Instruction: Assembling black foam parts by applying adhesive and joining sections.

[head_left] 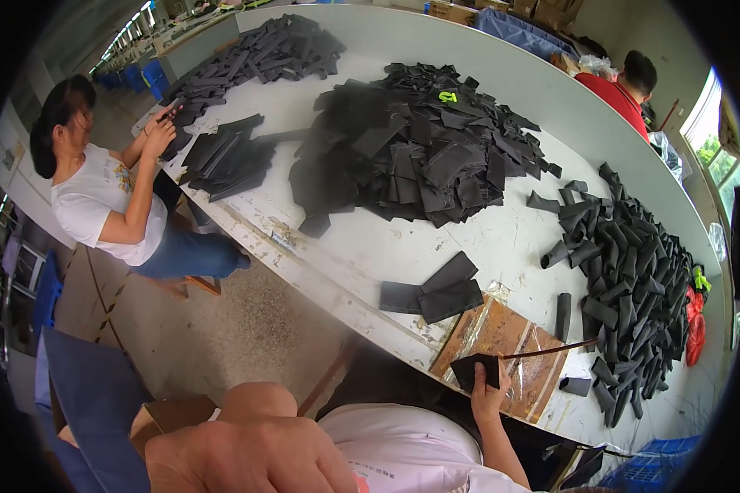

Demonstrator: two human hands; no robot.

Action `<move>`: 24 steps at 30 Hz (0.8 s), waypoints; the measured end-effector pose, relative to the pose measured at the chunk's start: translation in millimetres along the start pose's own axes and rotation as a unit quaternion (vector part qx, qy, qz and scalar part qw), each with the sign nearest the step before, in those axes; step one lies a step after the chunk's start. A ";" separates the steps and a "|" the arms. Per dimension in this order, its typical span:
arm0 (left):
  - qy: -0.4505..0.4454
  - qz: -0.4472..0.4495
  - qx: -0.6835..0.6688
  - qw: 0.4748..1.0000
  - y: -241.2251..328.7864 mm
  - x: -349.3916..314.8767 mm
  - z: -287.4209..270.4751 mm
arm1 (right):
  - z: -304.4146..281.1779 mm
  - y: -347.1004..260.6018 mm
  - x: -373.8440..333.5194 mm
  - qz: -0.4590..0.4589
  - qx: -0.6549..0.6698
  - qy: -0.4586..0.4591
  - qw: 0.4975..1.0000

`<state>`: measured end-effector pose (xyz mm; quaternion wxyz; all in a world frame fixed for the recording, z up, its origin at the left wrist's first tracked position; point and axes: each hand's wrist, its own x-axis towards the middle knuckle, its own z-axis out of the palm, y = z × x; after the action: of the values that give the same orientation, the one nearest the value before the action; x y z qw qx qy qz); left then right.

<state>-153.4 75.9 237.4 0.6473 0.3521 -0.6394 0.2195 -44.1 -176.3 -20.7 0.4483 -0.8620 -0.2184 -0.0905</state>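
My left hand (255,440) is raised close in the lower left, its fingers curled; whether anything is inside them is hidden. At the table's near edge my right hand (488,396) grips a black fabric piece (471,371), thumb on top. This piece lies over the near end of a brown board (510,333) covered with clear tape. From beside it a thin dark rod (551,350) runs right across the board. Several flat black fabric pieces (444,292) lie just beyond the board, and one rolled black tube (563,316) rests at its right.
A large heap of flat black pieces (436,156) fills the table's middle; black tubes (633,287) pile up at the right by a red plastic bag (695,329). A raised grey wall (543,78) rims the table. One person (111,181) works at the left, another (621,94) sits beyond the wall.
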 end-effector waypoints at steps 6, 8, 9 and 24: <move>0.242 -0.256 0.052 0.934 2.7 22.9 2.0 | -0.9 2.9 0.7 -0.013 -0.014 0.014 1.000; 0.152 -0.270 -0.015 0.951 6.0 21.1 -6.8 | -0.6 0.2 2.2 -0.008 0.002 0.017 1.000; 0.152 -0.270 -0.015 0.951 6.4 22.0 -5.9 | -0.4 1.0 1.3 -0.008 0.002 0.016 1.000; 0.154 -0.229 0.034 0.960 22.1 13.6 -2.1 | 0.6 5.6 -1.4 0.017 0.014 0.002 1.000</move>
<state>-167.0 89.7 254.7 0.7586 0.4731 -0.4260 0.1389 -42.8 -179.1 -25.6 0.4622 -0.8591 -0.2043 -0.0812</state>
